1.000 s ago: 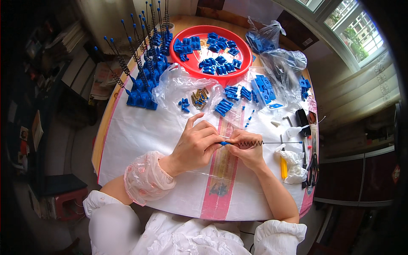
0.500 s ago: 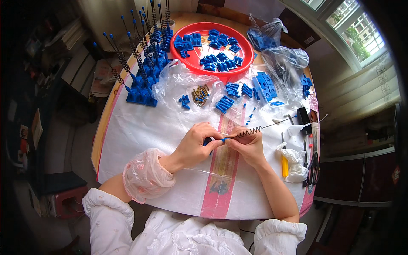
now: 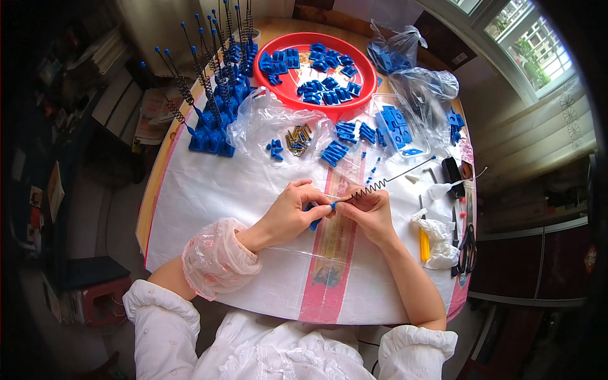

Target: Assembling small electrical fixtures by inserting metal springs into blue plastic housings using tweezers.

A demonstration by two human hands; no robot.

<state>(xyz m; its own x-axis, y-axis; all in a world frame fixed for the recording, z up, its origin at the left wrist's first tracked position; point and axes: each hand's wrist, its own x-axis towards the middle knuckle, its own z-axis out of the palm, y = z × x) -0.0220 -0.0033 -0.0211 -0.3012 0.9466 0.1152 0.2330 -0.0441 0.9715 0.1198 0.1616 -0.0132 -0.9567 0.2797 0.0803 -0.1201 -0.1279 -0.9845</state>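
- Pinching a small blue plastic block (image 3: 315, 220) between thumb and fingers, the left hand (image 3: 292, 212) sits closed on it above the white plastic-covered round table (image 3: 209, 190).
- The right hand (image 3: 370, 212) is clamped on the near end of a thin dark wire rod with a coiled spring section and blue tip (image 3: 386, 180), which meets the block at the fingertips.
- The rod slants up to the right, well clear of the table.
- Behind stand a red round tray of blue plastic parts (image 3: 320, 66), a cluster of finished spring rods on blue bases (image 3: 212, 95) and clear plastic bags (image 3: 266, 123).
- Black-handled scissors (image 3: 467, 244) lie at the right edge.
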